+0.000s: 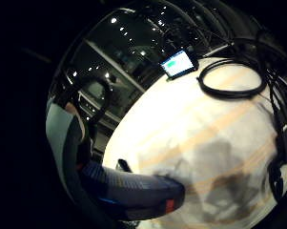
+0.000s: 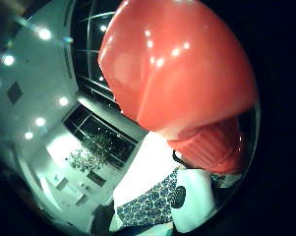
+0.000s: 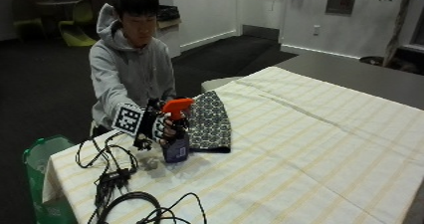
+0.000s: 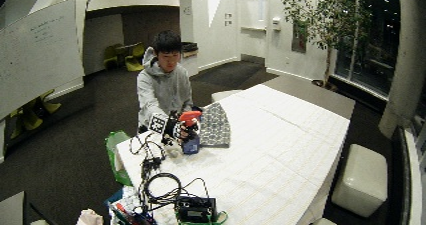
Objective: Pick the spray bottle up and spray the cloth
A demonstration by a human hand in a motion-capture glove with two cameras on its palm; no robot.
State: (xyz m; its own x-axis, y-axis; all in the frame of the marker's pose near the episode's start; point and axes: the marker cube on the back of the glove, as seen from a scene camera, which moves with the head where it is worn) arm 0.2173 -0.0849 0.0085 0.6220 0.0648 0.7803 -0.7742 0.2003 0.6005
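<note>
Item 1: spray bottle (image 3: 176,134), dark blue body with orange trigger head. It is held upright, long axis vertical, base at or just above the striped tablecloth (image 3: 311,149); contact with the cloth surface cannot be told. The orange nozzle is pointed away from the hand, toward the patterned cloth (image 3: 209,122). In the thumb side palm view the orange head (image 2: 182,69) is seen close against the palm.

Item 2: right hand (image 3: 158,127), black-gloved. Its fingers are curled round the bottle's neck, just below the trigger head.

Item 3: patterned cloth, dark with a pale repeated print, laid flat on the table just beside the bottle, on the nozzle side, with its near corner close to the bottle's body.

Item 4: black cables (image 3: 116,176), coiled on the table's near end, apart from the bottle.
</note>
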